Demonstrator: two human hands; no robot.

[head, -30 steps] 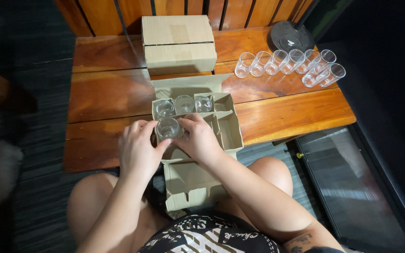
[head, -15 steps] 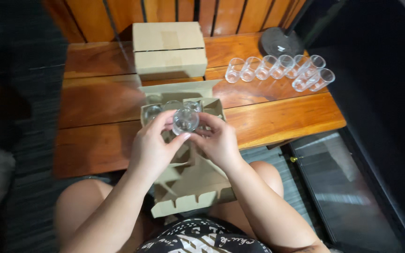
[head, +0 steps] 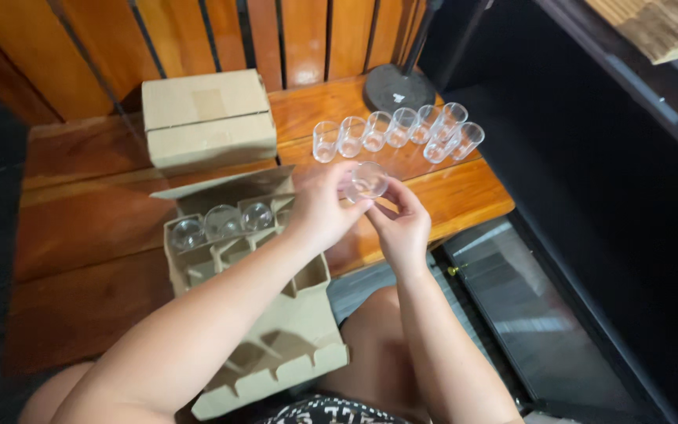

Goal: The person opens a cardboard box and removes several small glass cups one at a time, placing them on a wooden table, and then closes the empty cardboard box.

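- Two hands on one small clear glass [head: 368, 182], held in the air above the wooden table [head: 80, 228], between the open cardboard tray and the row of glasses.
- Left hand [head: 325, 208] closed on glass from the near-left side, fingertips on wall and rim.
- Right hand [head: 402, 228] pinching same glass from below-right, thumb and forefinger at the base edge.
- Glass tilted, mouth turned partly toward the camera.
- Handling, judged: light, rigid, smooth-walled, likely slippery under bare fingers; thin and breakable if dropped or knocked against a neighbour. Best hold around the side wall near mid-height, fingers opposed; rim pinch less secure.
- Divider tray [head: 260, 314] of brown cardboard, resting partly on table edge, partly over the lap.
- Three glasses [head: 221, 224] seated in the tray's far row; nearer cells vacant.
- Seven or so empty glasses [head: 394, 129] standing in a close line on the far right of table, some touching.
- Closed cardboard box [head: 205, 118] behind the tray, near the slatted wooden wall.
- Dark round stand base [head: 398, 86] just beyond the glass row.
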